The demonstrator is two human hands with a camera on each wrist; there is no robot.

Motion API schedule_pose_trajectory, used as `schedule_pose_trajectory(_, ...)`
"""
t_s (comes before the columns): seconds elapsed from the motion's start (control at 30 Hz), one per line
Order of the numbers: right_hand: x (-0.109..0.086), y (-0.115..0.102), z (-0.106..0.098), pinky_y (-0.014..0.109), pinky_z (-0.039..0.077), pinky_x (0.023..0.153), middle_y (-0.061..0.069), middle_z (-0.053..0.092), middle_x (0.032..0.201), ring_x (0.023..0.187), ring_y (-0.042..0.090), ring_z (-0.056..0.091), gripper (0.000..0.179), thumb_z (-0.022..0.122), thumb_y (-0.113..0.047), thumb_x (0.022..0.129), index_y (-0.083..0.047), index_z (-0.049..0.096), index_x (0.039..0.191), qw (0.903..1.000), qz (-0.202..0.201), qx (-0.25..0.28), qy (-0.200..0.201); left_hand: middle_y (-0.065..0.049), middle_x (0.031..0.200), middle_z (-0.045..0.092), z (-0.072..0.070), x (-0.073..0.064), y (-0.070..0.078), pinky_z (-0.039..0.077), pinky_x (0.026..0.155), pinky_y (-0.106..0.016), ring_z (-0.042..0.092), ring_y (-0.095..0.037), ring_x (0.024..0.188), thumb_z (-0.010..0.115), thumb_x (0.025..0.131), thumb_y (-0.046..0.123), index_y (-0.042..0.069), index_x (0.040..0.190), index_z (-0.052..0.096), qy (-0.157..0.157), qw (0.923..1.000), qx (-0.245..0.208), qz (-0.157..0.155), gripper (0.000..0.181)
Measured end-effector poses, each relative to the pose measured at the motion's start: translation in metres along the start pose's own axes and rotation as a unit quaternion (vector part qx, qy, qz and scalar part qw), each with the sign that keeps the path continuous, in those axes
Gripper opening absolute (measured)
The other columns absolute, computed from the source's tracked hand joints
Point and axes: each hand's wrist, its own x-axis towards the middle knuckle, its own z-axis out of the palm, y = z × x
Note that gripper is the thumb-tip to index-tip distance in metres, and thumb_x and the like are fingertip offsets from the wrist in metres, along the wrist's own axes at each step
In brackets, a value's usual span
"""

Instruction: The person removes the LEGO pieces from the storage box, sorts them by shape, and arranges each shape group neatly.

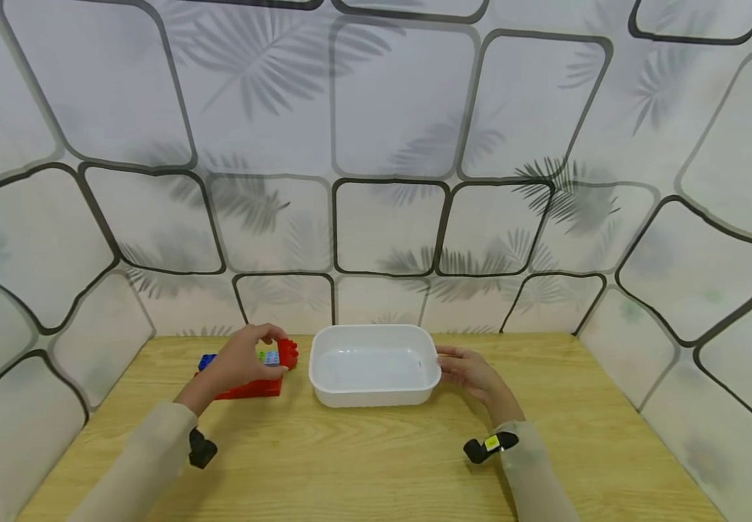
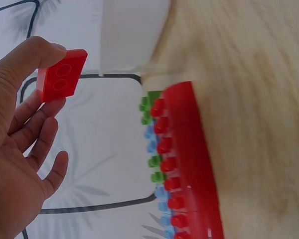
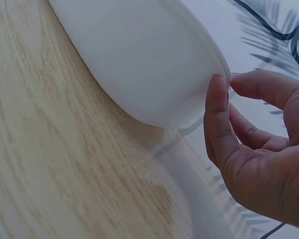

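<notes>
My left hand (image 1: 238,362) pinches a red toy building brick (image 2: 64,75) between thumb and fingers, its underside rings facing the left wrist camera. That hand is above a row of red bricks (image 2: 189,159) standing on the table, with light blue bricks (image 2: 163,205) and green bricks (image 2: 154,102) lined up behind them. A blue brick (image 1: 206,360) shows at the row's left end, partly covered by the left hand. At the right end of a white plastic tub (image 1: 376,398), my right hand (image 1: 473,375) holds the rim with its fingertips.
The tub stands upright near the back of the wooden table (image 1: 362,464), right of the bricks, and nothing shows inside it. A patterned cloth wall (image 1: 389,225) rises behind the table and along both sides.
</notes>
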Motion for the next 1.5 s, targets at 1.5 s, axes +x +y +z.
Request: schedule_pose_trajectory(1.5,0.001,0.001,0.0,0.022,0.057,0.082,-0.009,0.071,0.105,0.093,0.005,0.07,0.055,0.054,-0.007,0.104,0.016,0.033,0.15,1.0,0.001,-0.003,0.001,-0.005,0.113,0.069,0.047,-0.014,-0.036,0.044,0.092,-0.058,0.055,-0.027,0.107,0.089,0.077,0.026,0.011,0.112,0.07,0.013,0.9925,0.109,0.054,0.043)
